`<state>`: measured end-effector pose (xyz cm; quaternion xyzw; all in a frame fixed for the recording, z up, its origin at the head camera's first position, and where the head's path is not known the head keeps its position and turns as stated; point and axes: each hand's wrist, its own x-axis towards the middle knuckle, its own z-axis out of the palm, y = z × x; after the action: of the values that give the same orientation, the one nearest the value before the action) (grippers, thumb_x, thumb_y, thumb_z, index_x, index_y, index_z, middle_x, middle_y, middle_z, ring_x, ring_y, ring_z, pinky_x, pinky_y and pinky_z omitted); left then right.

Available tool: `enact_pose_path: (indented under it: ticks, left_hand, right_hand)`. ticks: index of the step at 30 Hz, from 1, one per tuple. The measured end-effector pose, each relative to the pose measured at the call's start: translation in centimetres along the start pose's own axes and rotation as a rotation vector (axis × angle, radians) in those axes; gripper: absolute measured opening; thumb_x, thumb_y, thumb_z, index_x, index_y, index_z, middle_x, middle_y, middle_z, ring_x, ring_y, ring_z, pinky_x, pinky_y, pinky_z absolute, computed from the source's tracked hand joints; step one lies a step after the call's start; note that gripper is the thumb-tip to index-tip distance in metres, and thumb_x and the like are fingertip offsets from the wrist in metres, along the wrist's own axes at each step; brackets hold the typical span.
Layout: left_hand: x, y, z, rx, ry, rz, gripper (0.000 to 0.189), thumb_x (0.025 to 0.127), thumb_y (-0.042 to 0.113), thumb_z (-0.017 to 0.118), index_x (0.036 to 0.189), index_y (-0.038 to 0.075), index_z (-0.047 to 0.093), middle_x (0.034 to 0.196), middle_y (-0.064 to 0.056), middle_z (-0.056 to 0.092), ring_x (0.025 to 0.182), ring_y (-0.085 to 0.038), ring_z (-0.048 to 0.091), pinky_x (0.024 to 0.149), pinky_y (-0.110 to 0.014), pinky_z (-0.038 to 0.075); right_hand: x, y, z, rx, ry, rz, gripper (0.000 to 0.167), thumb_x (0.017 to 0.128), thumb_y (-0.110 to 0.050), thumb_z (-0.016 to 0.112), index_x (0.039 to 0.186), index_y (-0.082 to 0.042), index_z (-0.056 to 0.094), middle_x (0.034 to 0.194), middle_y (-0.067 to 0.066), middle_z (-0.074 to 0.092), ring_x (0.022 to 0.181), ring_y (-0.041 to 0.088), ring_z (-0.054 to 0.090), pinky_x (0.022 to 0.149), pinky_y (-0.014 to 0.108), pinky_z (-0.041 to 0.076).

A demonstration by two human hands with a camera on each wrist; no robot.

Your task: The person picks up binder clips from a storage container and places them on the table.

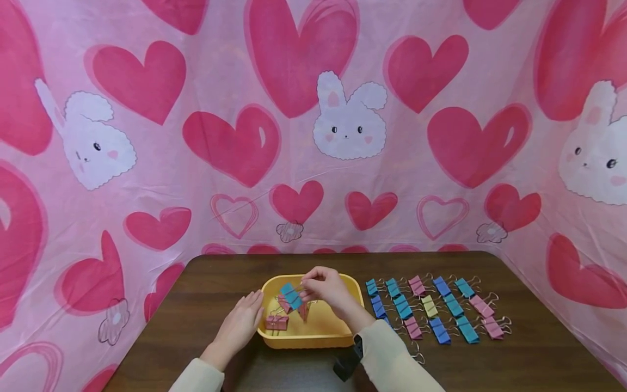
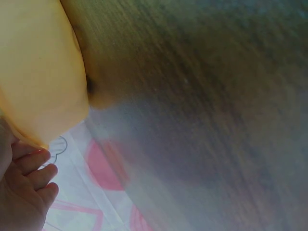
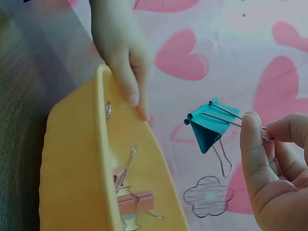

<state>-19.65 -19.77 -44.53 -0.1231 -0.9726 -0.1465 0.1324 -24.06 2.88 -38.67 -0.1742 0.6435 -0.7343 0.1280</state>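
My right hand (image 1: pixel 327 287) is over the yellow tray (image 1: pixel 308 342), pinching a teal binder clip (image 3: pixel 211 120) by one wire handle. The clip's other handle hangs free in the right wrist view. With fairly straight fingers, my left hand (image 1: pixel 240 321) rests against the tray's left rim; its fingertips touch the edge in the left wrist view. Inside the tray lie a few pink binder clips, one of them (image 1: pixel 277 323) near the left wall. The held clip and my right hand partly cover the others in the head view.
Right of the tray, several binder clips in blue, teal, pink and yellow (image 1: pixel 430 306) lie in rows on the dark wooden table (image 1: pixel 206 283). My right forearm hides part of the nearest ones. A pink heart-print cloth (image 1: pixel 220 71) hangs behind and at both sides.
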Motion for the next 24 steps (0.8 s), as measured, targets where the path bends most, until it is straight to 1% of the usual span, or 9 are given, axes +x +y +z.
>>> enact_pose_path:
  ticks: [4,7,11,14,19,24]
  left_hand:
    - [0.0,0.0,0.0,-0.001,0.012,0.006,0.039,0.09,0.015,0.057,0.123,-0.007,0.055,0.128,-0.021,0.051,0.12,-0.035,0.045,0.103,-0.047,0.03]
    - [0.0,0.1,0.0,0.003,0.018,0.011,0.039,0.09,0.015,0.057,0.123,-0.007,0.055,0.128,-0.021,0.051,0.12,-0.035,0.045,0.103,-0.046,0.03]
    - [0.0,0.2,-0.2,0.001,0.012,0.006,0.04,0.091,0.016,0.056,0.123,-0.007,0.054,0.128,-0.021,0.051,0.12,-0.035,0.045,0.103,-0.046,0.03]
    - [0.0,0.2,-0.2,-0.001,0.008,0.003,0.04,0.091,0.016,0.056,0.123,-0.007,0.054,0.128,-0.021,0.05,0.12,-0.035,0.045,0.103,-0.046,0.03]
    - [0.0,0.2,-0.2,-0.003,0.003,-0.003,0.04,0.091,0.015,0.056,0.123,-0.007,0.054,0.128,-0.021,0.05,0.12,-0.035,0.044,0.103,-0.046,0.03]
    - [0.0,0.1,-0.1,-0.003,0.001,-0.002,0.04,0.091,0.016,0.056,0.123,-0.007,0.054,0.128,-0.021,0.05,0.12,-0.036,0.044,0.103,-0.047,0.03]
  right_hand:
    - [-0.8,-0.9,-0.5,-0.009,0.02,0.004,0.014,0.089,-0.002,0.057,0.093,0.011,0.056,0.079,0.019,0.063,0.063,0.018,0.065,0.066,0.037,0.055]
    - [-1.5,-1.6,-1.1,-0.029,0.041,0.004,0.013,0.088,-0.006,0.059,0.091,0.007,0.056,0.083,0.021,0.062,0.064,0.02,0.065,0.067,0.037,0.055]
    - [-2.3,-2.1,-2.0,-0.02,0.057,-0.002,0.016,0.088,-0.008,0.061,0.091,0.006,0.055,0.081,0.017,0.062,0.066,0.021,0.066,0.069,0.038,0.055]
    - [-2.9,-2.2,-2.8,0.0,0.065,-0.006,0.016,0.088,-0.007,0.06,0.091,0.007,0.054,0.079,0.015,0.062,0.066,0.021,0.065,0.069,0.037,0.055]
    - [-3.9,-2.6,-4.0,0.02,0.074,-0.017,0.008,0.09,-0.001,0.054,0.089,0.007,0.054,0.078,0.014,0.062,0.065,0.019,0.065,0.068,0.036,0.055]
    - [-5.2,-3.0,-5.5,0.047,0.092,-0.052,0.006,0.09,-0.001,0.054,0.084,0.001,0.054,0.077,0.01,0.061,0.065,0.018,0.065,0.068,0.034,0.055]
